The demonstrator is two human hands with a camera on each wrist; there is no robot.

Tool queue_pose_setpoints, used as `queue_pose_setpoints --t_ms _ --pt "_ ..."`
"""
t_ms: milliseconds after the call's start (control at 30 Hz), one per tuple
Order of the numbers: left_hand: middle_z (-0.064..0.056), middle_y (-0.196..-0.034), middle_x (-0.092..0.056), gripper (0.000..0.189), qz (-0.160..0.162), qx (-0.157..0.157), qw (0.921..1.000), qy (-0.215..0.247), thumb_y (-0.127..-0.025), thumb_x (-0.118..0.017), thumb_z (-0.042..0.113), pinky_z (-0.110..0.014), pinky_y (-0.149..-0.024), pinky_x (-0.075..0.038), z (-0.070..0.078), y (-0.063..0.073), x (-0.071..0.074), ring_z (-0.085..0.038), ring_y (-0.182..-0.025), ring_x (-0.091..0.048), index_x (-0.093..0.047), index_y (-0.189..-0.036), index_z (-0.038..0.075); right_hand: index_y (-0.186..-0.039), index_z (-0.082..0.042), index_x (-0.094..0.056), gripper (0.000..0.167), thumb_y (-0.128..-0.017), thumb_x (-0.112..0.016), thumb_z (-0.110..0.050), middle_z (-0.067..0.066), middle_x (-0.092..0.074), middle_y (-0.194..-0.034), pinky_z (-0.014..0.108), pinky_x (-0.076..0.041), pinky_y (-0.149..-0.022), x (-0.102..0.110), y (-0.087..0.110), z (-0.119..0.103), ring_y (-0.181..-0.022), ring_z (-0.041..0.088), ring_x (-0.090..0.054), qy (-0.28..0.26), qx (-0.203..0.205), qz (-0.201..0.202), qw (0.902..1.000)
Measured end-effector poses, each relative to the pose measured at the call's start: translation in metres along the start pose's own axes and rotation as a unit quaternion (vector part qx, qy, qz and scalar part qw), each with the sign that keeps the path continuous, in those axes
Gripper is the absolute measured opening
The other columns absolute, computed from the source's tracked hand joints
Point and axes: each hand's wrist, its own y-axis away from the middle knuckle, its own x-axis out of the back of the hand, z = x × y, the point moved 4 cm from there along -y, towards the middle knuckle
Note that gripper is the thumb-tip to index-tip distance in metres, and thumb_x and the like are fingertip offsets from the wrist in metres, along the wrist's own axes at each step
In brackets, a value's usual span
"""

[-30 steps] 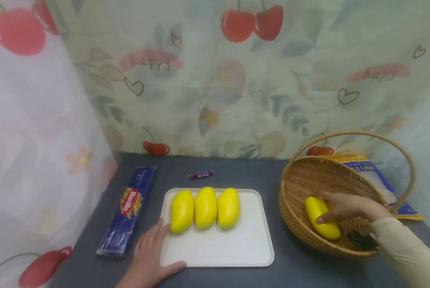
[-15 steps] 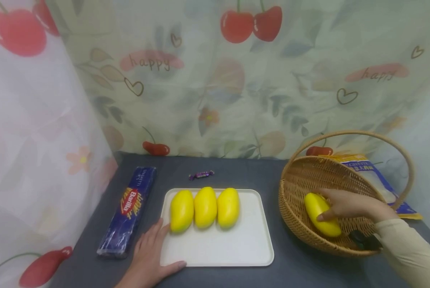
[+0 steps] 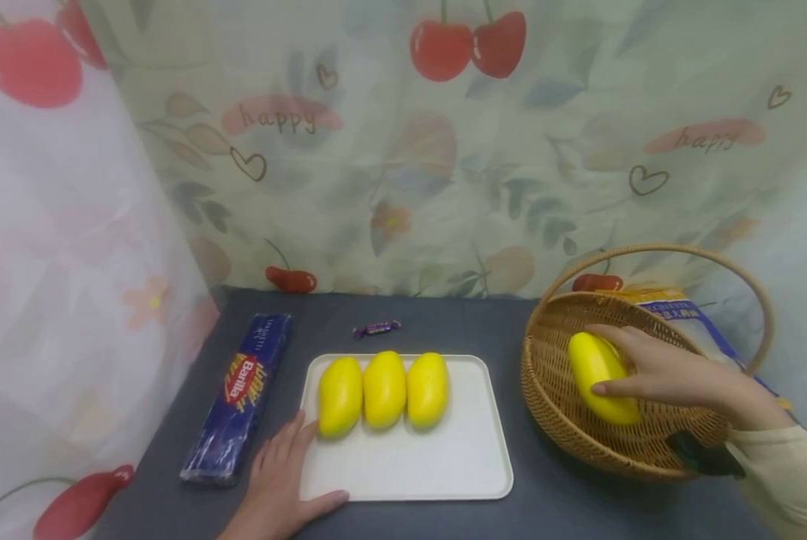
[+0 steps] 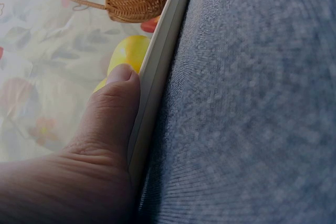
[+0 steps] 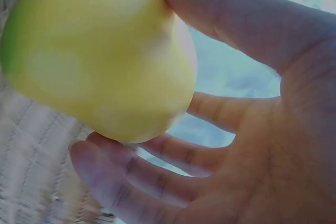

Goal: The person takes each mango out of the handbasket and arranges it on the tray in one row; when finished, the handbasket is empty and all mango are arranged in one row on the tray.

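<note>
In the head view, my right hand (image 3: 656, 375) holds a yellow mango (image 3: 599, 379) over the inside of a wicker basket (image 3: 545, 427). The right wrist view shows the thumb on one side of that mango (image 5: 100, 56) and the fingers on the other, with a green patch at its far end. Three more yellow mangoes (image 3: 385, 390) lie side by side on a white tray (image 3: 444, 469). My left hand (image 3: 278, 472) rests at the tray's front left corner, fingers extended along the left edge. Its thumb (image 4: 113, 103) lies against the rim in the left wrist view.
A blue Barilla spaghetti pack (image 3: 241, 397) lies left of the tray. Behind the tray is a small purple wrapped candy (image 3: 376, 328). A blue and yellow bag (image 3: 687, 322) lies behind the basket, whose tall handle (image 3: 673, 247) arches over it. Something dark (image 3: 703, 454) shows below my right wrist.
My right hand has lifted the mango up from the bottom of the basket. The left hand and the tray with its mangoes have stayed in place.
</note>
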Motion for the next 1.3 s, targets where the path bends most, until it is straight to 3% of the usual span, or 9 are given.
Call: queue_pose_setpoints --t_ms 267,633,833,1067,1300 --pt "-0.017 -0.158 -0.018 0.113 -0.016 0.012 0.9998 0.001 -0.064 -0.057 0.085 -0.065 -0.109 -0.02 -0.001 -0.001 0.0 -0.039 -0.138 -0.028 -0.033 -0.146 0.01 -0.146 -0.009 -0.035 0.085 -0.081 -0.069 -0.054 0.007 -0.055 -0.121 0.035 -0.046 -0.075 0.009 0.0 -0.032 -0.103 0.022 -0.049 -0.009 0.019 0.031 0.9993" --pt "-0.016 -0.157 -0.02 0.112 -0.016 0.014 0.9998 -0.001 -0.064 -0.057 0.084 -0.065 -0.109 -0.021 0.0 0.0 0.003 -0.039 -0.137 -0.029 -0.034 -0.146 0.011 -0.151 -0.02 -0.025 0.088 -0.083 -0.065 -0.058 0.014 -0.041 -0.138 0.037 -0.05 -0.079 0.004 -0.004 -0.082 -0.105 0.022 -0.051 -0.055 0.033 0.017 0.9978" --pt "-0.016 -0.157 -0.02 0.113 -0.014 0.011 0.9998 -0.001 -0.064 -0.058 0.084 -0.065 -0.109 -0.021 -0.001 0.001 0.003 -0.039 -0.138 -0.028 -0.033 -0.146 0.011 -0.152 -0.021 -0.021 0.091 -0.082 -0.064 -0.06 0.01 -0.038 -0.141 0.039 -0.05 -0.087 -0.016 -0.016 -0.102 -0.112 0.021 -0.05 -0.084 0.038 0.0 0.9957" --pt "-0.015 -0.158 -0.02 0.113 -0.016 0.016 0.9997 0.006 -0.063 -0.059 0.084 -0.065 -0.109 -0.02 -0.001 0.0 0.001 -0.038 -0.138 -0.028 -0.033 -0.146 0.012 -0.151 -0.014 -0.025 0.087 -0.084 -0.069 -0.049 0.014 -0.044 -0.13 0.034 -0.049 -0.079 -0.042 -0.028 -0.119 -0.098 0.018 -0.052 -0.066 0.056 0.015 0.9961" --pt "-0.015 -0.159 -0.017 0.115 -0.026 0.025 0.9993 0.005 -0.063 -0.054 0.087 -0.065 -0.11 -0.02 0.0 -0.001 0.001 -0.037 -0.139 -0.027 -0.033 -0.147 0.013 -0.15 -0.008 -0.027 0.087 -0.082 -0.074 -0.036 0.019 -0.045 -0.126 0.031 -0.048 -0.071 -0.074 -0.046 -0.126 -0.084 0.017 -0.052 -0.055 0.015 0.026 0.998"
